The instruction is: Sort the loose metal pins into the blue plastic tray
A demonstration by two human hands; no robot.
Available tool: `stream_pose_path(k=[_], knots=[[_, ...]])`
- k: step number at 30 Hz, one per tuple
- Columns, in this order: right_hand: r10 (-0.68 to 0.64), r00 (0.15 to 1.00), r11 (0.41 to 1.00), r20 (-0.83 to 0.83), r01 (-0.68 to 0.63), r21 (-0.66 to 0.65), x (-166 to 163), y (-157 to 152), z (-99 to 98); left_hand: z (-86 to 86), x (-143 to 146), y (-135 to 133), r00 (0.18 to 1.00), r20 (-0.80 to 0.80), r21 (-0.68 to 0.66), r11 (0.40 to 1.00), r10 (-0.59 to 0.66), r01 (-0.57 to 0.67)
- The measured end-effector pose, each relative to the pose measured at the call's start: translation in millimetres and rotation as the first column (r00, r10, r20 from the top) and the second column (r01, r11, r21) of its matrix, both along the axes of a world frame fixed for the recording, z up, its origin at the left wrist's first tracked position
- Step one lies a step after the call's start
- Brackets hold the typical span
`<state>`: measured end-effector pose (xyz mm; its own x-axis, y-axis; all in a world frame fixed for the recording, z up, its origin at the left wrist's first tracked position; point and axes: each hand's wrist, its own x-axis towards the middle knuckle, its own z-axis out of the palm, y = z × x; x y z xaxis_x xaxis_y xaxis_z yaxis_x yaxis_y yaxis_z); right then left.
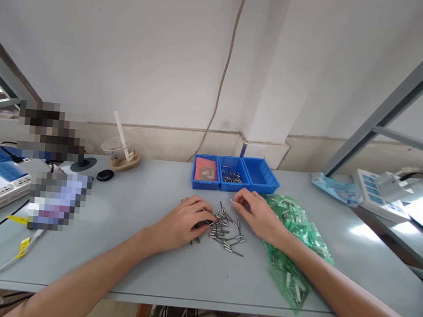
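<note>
Small metal pins (223,231), thin rods with a thicker shiny end, lie in a loose pile on the grey table. My left hand (187,223) curls over the left side of the pile, with several pins between its thumb and fingers; its palm is hidden. To the right of the pile, my right hand (256,213) is pinched, and the tip of one pin pokes out at its fingertips. Behind the hands stand joined blue bins: the middle bin (231,186) has similar pins, the left bin (205,185) a pink packet, and the right bin (264,188) nothing visible.
Green plastic bags (291,264) of small parts lie under and beside my right forearm. A cup with a straw (118,145) and a black round object (105,175) stand at the back left. Power strips (12,188) and cables occupy the left; a blue-white packet (336,189) lies right.
</note>
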<state>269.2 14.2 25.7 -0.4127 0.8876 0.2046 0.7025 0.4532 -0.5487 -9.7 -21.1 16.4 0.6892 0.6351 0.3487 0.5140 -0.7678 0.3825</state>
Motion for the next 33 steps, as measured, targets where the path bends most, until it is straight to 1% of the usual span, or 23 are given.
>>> stream_pose_path(k=[6, 11, 15, 17, 20, 24, 28, 33], knots=[[-0.009, 0.999, 0.999, -0.043, 0.011, 0.032, 2.6, 5.3, -6.0, -0.6, -0.9, 0.9, 1.0, -0.008, 0.002, 1.0, 0.006, -0.006], [-0.013, 0.998, 0.998, -0.059, 0.016, 0.055, 5.0, 9.8, -11.0, -1.1, -0.6, 1.6, 1.0, -0.003, 0.028, 0.999, 0.019, -0.019], [-0.012, 0.999, 0.998, -0.049, 0.015, 0.064, 3.5, 10.3, -11.1, -0.6, -0.4, 1.1, 0.994, -0.02, 0.076, 0.991, 0.108, -0.106], [-0.009, 0.999, 0.997, -0.048, 0.012, 0.072, 2.2, 9.9, -10.3, 0.0, -1.5, 1.4, 0.986, -0.065, 0.094, 0.985, 0.15, -0.144], [-0.006, 0.999, 0.998, -0.051, 0.01, 0.064, 1.2, 9.5, -9.6, 1.1, -3.7, 3.2, 0.976, -0.125, 0.084, 0.982, 0.181, -0.172], [-0.004, 0.999, 0.998, -0.051, 0.007, 0.058, 1.6, 9.7, -9.9, 2.5, -4.2, 5.9, 0.973, -0.148, 0.062, 0.984, 0.175, -0.168], [-0.007, 0.999, 0.998, -0.053, 0.01, 0.058, 2.2, 10.0, -10.2, 2.3, -3.0, 7.1, 0.978, -0.14, 0.074, 0.986, 0.158, -0.148], [-0.006, 0.998, 0.999, -0.054, 0.009, 0.052, 1.7, 8.5, -8.6, -0.1, -2.9, 8.1, 0.964, -0.167, 0.104, 0.976, 0.205, -0.189]])
